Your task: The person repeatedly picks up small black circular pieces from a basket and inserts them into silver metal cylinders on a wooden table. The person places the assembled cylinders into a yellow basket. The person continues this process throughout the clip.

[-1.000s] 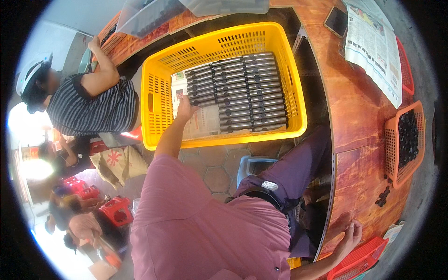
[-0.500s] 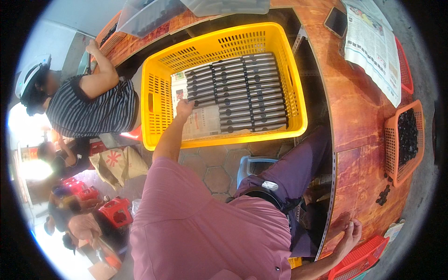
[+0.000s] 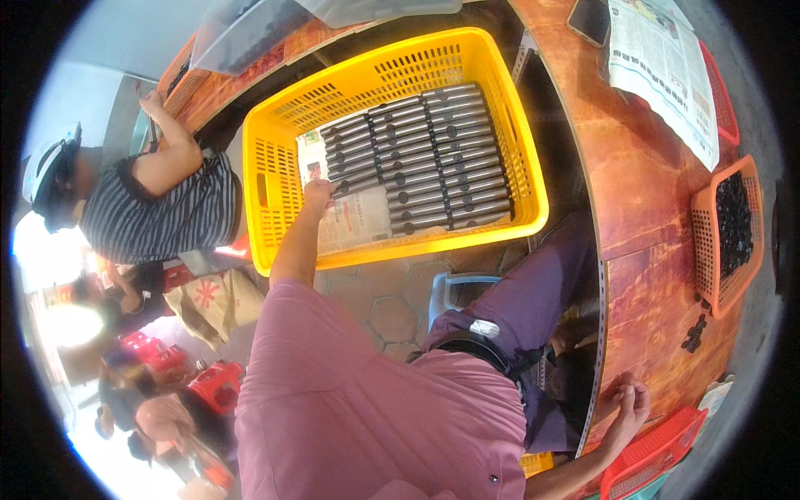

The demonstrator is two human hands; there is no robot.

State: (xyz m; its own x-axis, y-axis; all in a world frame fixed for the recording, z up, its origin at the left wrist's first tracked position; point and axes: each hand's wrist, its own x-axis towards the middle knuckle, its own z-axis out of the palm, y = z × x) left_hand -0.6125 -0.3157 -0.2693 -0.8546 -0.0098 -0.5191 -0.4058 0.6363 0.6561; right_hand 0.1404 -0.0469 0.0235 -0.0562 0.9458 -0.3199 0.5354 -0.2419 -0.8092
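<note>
A yellow plastic crate (image 3: 533, 167) stands on the floor, lined with newspaper (image 3: 358, 223). Rows of grey metal rods (image 3: 433, 154) lie side by side in it. My left hand (image 3: 319, 194) reaches into the crate at the left ends of the rods, fingers curled around the end of one rod in the lowest rows. My right hand (image 3: 629, 402) rests as a loose fist on the edge of the wooden table (image 3: 642, 192) at the lower right, holding nothing visible.
An orange basket (image 3: 708, 275) of small dark parts, a newspaper (image 3: 662, 71) and a phone (image 3: 590, 17) lie on the table. A red basket (image 3: 654, 462) sits near my right hand. A person in a striped shirt (image 3: 167, 212) works left of the crate.
My left hand has shifted very slightly at the rod ends. My right hand and the crate have not moved.
</note>
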